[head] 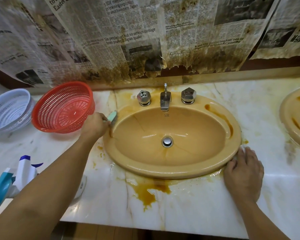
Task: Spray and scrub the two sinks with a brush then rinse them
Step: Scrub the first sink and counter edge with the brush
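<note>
A tan oval sink (171, 168) sits in the marble counter, with brown stains on its right rim and a chrome drain (167, 142) at the bottom. My left hand (95, 126) grips a pale green scrub brush (112, 116) pressed on the sink's left rim. My right hand (243, 172) rests flat on the counter, fingers touching the sink's lower right rim. A second tan sink (294, 118) shows partly at the right edge, also stained. A spray bottle (10, 179), white and blue, lies at the lower left, partly hidden by my left forearm.
A red plastic colander (62, 108) and a white one (9, 110) stand left of the sink. A chrome faucet (165, 100) with two knobs sits behind the basin. Brown puddles (149, 189) spread on the wet counter in front. Stained newspaper (128, 40) covers the wall.
</note>
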The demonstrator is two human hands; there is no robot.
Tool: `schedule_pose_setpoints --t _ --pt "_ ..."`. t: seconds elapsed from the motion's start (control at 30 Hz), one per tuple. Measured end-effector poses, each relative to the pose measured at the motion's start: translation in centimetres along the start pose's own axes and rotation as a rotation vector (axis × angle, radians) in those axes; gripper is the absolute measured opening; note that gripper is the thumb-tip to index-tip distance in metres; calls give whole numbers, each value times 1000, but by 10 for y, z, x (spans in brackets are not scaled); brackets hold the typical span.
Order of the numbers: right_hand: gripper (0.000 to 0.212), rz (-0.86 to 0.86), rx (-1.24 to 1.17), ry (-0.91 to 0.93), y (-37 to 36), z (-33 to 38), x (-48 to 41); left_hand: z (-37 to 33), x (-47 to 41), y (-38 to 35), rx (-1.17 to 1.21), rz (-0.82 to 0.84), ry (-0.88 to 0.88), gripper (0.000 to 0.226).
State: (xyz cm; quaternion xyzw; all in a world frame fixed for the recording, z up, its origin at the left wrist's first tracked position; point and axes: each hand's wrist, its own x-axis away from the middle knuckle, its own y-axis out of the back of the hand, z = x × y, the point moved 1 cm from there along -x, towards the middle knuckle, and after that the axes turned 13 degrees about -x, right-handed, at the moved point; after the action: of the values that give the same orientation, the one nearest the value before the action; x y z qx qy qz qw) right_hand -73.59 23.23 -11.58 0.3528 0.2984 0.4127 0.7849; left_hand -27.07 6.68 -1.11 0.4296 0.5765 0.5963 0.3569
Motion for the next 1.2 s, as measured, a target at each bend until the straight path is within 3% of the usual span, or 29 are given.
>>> schedule_pose_setpoints --t 0.23,0.43,0.6,0.77,0.93,1.1,1.2 --pt "59 -1 -35 0 1 1 1 24 43 -6 -68 54 -23 9" --pt "60 3 -57 -3 1 0 2 29 50 -8 48 43 54 12" --pt "61 15 -66 0 2 -2 3 28 70 -14 -2 110 59 14" --pt "61 15 -71 -2 2 -1 3 37 88 -23 -11 -18 100 19" --pt "60 8 -74 1 1 -2 3 33 84 -13 -64 68 -91 17" --pt "60 15 -72 -1 1 -4 3 44 70 -5 -65 26 -61 16" --pt "60 14 -75 -5 0 -4 3 40 74 -9 -100 73 -153 17"
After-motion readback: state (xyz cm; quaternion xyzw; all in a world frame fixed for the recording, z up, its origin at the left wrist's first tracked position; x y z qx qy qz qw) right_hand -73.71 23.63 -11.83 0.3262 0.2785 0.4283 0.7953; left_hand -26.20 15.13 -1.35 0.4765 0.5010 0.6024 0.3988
